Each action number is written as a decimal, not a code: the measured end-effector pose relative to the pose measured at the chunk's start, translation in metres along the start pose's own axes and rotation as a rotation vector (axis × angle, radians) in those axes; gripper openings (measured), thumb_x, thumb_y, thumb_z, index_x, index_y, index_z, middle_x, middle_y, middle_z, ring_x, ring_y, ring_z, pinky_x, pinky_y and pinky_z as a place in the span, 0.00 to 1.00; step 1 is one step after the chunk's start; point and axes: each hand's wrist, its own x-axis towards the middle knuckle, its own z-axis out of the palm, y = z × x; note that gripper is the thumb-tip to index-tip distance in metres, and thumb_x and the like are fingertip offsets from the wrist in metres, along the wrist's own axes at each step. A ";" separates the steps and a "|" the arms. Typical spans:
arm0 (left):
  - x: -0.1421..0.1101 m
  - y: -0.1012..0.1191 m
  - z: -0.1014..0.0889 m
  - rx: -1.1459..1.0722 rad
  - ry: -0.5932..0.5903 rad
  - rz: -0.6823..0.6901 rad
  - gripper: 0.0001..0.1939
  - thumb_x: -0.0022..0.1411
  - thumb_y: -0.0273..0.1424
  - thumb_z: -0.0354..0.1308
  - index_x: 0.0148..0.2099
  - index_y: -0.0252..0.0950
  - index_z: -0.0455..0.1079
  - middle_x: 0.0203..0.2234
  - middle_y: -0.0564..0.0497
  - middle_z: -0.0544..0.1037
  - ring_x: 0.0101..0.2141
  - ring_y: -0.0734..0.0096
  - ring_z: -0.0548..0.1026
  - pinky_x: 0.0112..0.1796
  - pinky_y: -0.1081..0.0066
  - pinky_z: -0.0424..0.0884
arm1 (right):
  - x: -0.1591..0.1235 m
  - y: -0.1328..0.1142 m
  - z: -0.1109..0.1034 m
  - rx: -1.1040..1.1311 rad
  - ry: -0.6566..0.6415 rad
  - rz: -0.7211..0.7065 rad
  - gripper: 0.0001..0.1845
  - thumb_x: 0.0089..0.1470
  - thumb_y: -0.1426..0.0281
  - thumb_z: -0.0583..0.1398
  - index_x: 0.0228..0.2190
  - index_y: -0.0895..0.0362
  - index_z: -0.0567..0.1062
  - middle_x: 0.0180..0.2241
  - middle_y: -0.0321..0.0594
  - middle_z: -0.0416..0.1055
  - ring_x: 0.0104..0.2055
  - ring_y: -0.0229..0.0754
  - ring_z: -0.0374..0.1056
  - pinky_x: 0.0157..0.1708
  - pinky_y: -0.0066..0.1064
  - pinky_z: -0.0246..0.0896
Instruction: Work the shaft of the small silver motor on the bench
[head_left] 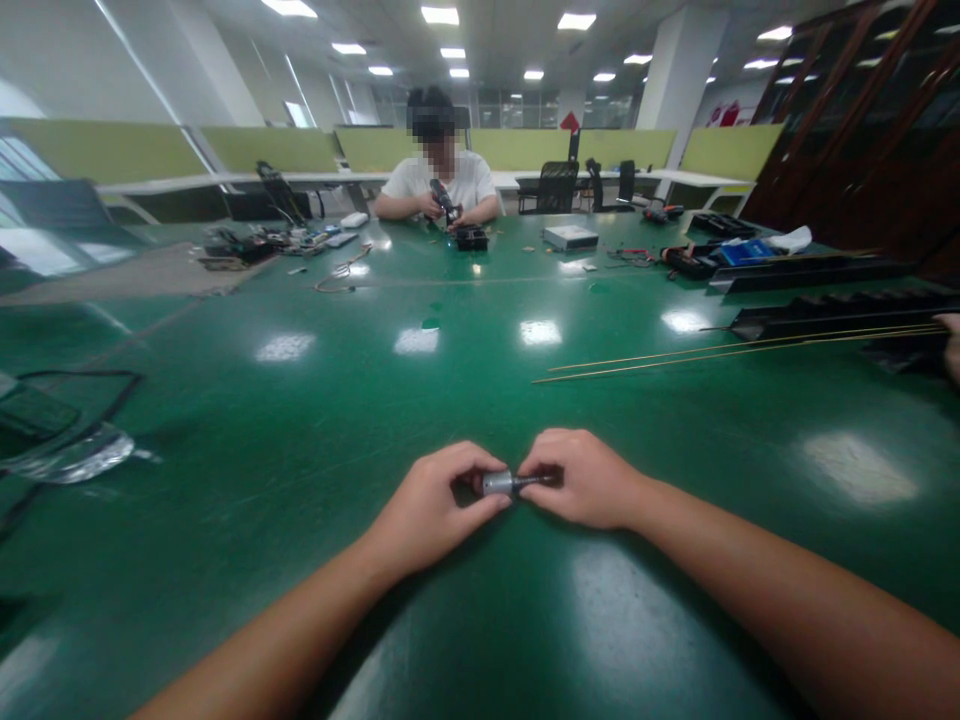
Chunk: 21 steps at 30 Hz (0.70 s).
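Note:
Thumb and fingers of my left hand (437, 500) are closed around a small silver metal cylinder (496, 484), which lies sideways just above the green tabletop. From its right end runs a thin dark shaft (527, 481). My right hand (583, 480) pinches that shaft between thumb and fingers, and the fingers partly hide it. The two hands almost meet at the cylinder. Its exact kind is too small to make out.
Across the green table (360, 400) a person (439, 185) holds a power tool (444, 200) over a black box (472, 238). Two thin rods (675, 357) reach in from the right, near another person's hand (951, 345). A clear plastic object (71, 455) lies at left.

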 end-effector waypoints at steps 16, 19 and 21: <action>-0.001 0.001 -0.001 0.015 -0.004 -0.009 0.09 0.59 0.31 0.64 0.43 0.37 0.76 0.33 0.51 0.77 0.33 0.69 0.74 0.36 0.71 0.69 | -0.001 0.003 -0.004 -0.025 0.006 0.024 0.04 0.49 0.71 0.65 0.31 0.58 0.79 0.27 0.37 0.74 0.31 0.38 0.67 0.35 0.30 0.58; -0.001 0.001 -0.001 0.009 -0.009 -0.007 0.09 0.60 0.31 0.64 0.43 0.37 0.75 0.34 0.51 0.77 0.34 0.69 0.74 0.36 0.71 0.69 | -0.002 0.004 -0.005 -0.018 -0.005 0.033 0.04 0.48 0.71 0.65 0.30 0.58 0.79 0.27 0.37 0.74 0.31 0.38 0.67 0.35 0.30 0.58; 0.000 0.001 0.000 0.008 -0.009 -0.004 0.09 0.59 0.31 0.64 0.43 0.37 0.75 0.33 0.51 0.77 0.34 0.69 0.74 0.36 0.71 0.69 | -0.002 0.005 -0.006 -0.016 -0.007 0.037 0.04 0.48 0.72 0.65 0.30 0.58 0.79 0.27 0.37 0.73 0.31 0.38 0.67 0.35 0.30 0.58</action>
